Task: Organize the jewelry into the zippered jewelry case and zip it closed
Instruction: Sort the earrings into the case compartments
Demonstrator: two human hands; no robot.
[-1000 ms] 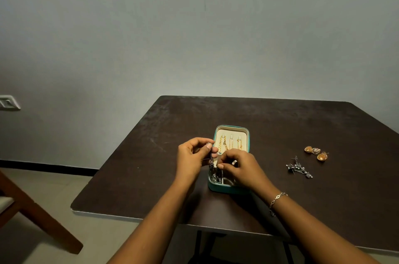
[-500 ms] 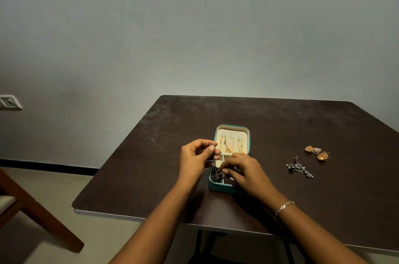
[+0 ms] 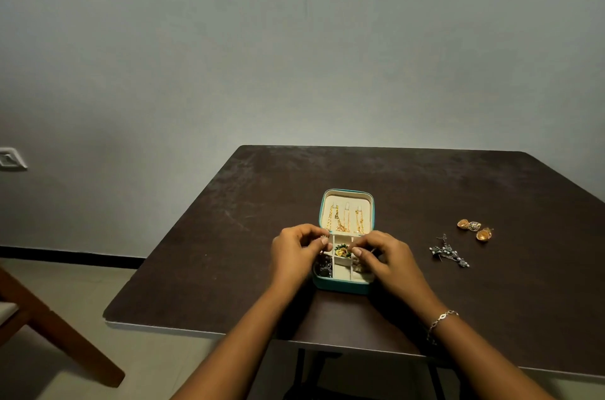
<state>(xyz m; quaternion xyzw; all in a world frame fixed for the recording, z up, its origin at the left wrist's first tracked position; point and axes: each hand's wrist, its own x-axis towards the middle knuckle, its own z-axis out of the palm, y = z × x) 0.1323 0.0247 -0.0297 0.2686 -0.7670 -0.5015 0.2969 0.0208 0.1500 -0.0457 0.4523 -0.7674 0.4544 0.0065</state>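
My table (image 3: 425, 190) has a dark, matt, wood-look top, scuffed and streaked pale. The case (image 3: 340, 285) is smooth teal outside, with a soft, matt cream lining (image 3: 347, 198) like velvet. The chains (image 3: 340, 223) in its lid are bright gold metal. The silver earrings (image 3: 448, 254) look dull and rough, the gold earrings (image 3: 474, 228) glossy. My bracelet (image 3: 442, 319) is shiny metal.

Jewelry case (image 3: 340, 285): one.
Hands: two, left hand (image 3: 294, 252) and right hand (image 3: 388, 257).
Gold chains (image 3: 347, 219) hung in the lid: three.
Green-and-gold piece (image 3: 342, 250) in a middle compartment: one.
Dark chain (image 3: 323, 266) in the left compartment: one.
Gold pieces (image 3: 484, 233) loose on the table: three.
Silver pieces (image 3: 448, 252) near them: tangled, number unclear.
Bracelet (image 3: 442, 322) on the right wrist: one.
Table (image 3: 229, 252): one.
Wall switch (image 3: 11, 158): one.
Chair (image 3: 65, 334), partly seen: one.
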